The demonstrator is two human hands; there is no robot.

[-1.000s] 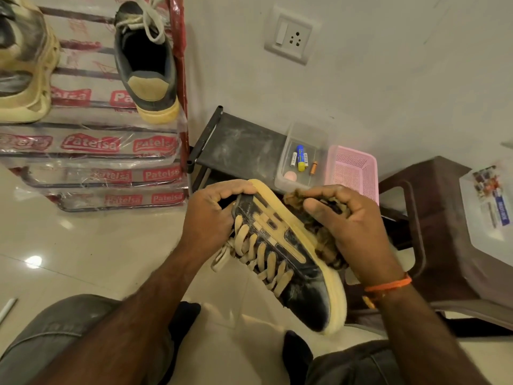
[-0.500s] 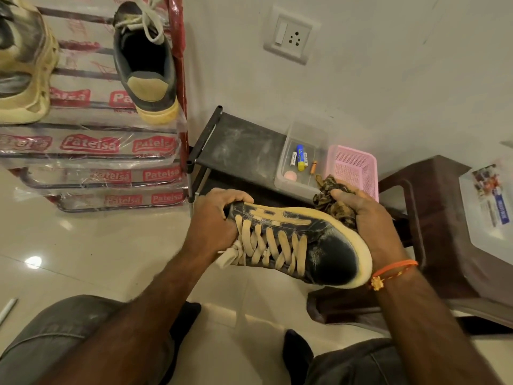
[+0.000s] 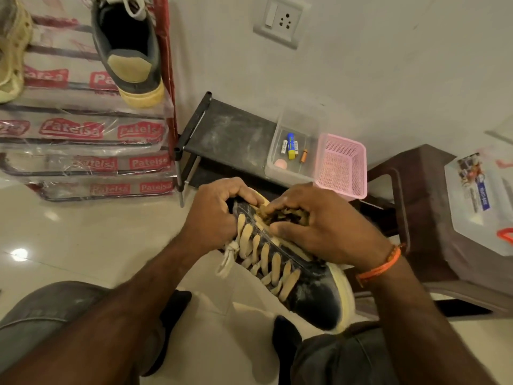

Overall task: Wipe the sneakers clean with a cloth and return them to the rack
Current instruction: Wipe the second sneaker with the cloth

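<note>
As fingers (image 3: 280,227) press cloth (image 3: 280,215), sneaker (image 3: 311,290) beneath

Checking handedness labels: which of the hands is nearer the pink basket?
Right. The right hand, pressing the cloth on the sneaker, sits just below the pink basket; the left hand grips the sneaker's heel end, farther left.

Sneaker (image 3: 313,295) under the right hand (image 3: 327,232): dark, dust-scuffed upper, faintly glossy at the toe; cream rubbery sole; flat woven laces. Cloth (image 3: 280,215) under its fingers: fuzzy, mottled brown. Floor (image 3: 83,240) left of the left hand (image 3: 213,215): polished glossy tile. Rack (image 3: 91,129) beyond it: clear crinkled plastic wrap. Basket (image 3: 342,165) beyond the right hand: pink perforated plastic. Tub (image 3: 294,145) beside it: clear plastic.
</note>
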